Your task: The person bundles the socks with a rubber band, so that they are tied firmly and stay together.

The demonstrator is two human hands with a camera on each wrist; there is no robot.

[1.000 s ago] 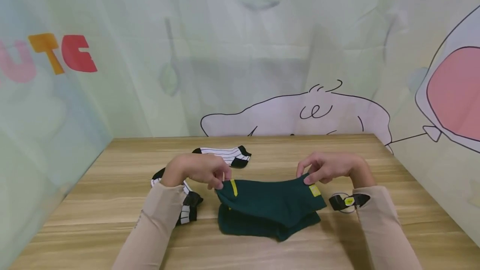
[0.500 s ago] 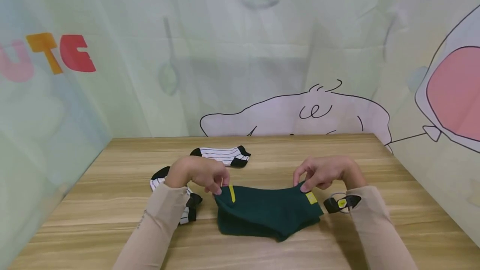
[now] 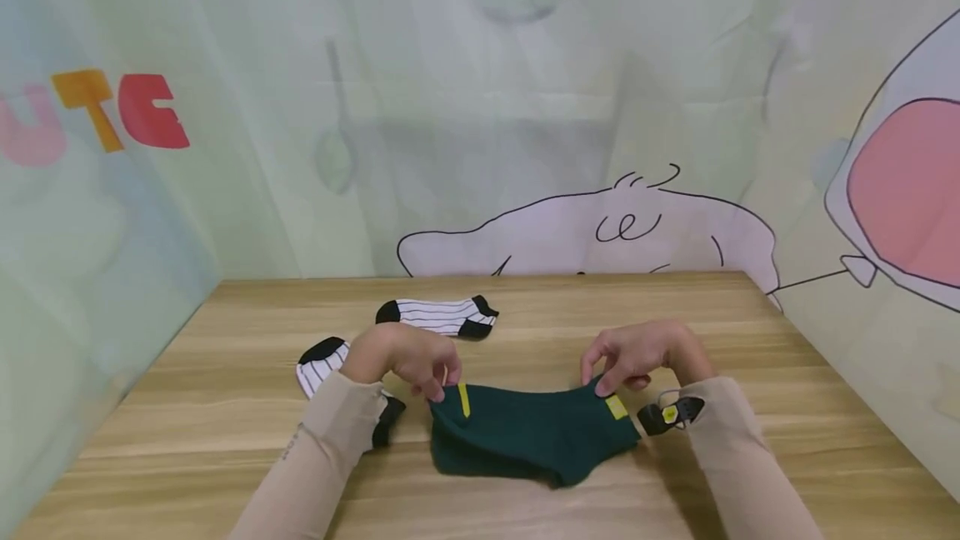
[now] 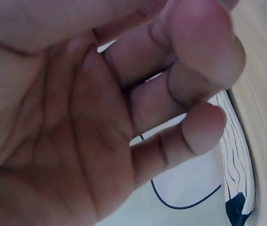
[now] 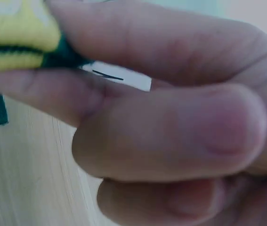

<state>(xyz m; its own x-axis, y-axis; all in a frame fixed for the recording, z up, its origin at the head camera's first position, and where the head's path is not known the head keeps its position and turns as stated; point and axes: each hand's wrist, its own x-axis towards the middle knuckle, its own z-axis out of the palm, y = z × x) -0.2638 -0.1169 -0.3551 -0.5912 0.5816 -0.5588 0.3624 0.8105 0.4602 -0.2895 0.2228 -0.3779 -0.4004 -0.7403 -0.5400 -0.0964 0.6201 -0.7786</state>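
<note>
My left hand (image 3: pixel 415 359) and right hand (image 3: pixel 638 354) pinch the far corners of the green sock (image 3: pixel 525 433), down on the near part of the surface (image 3: pixel 150 457). I just lowered it, and the gap underneath has almost gone, so I think it's nearly laid neat.

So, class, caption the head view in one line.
Left hand and right hand pinch a dark green sock over a wooden table, a striped sock lying beyond.
</note>
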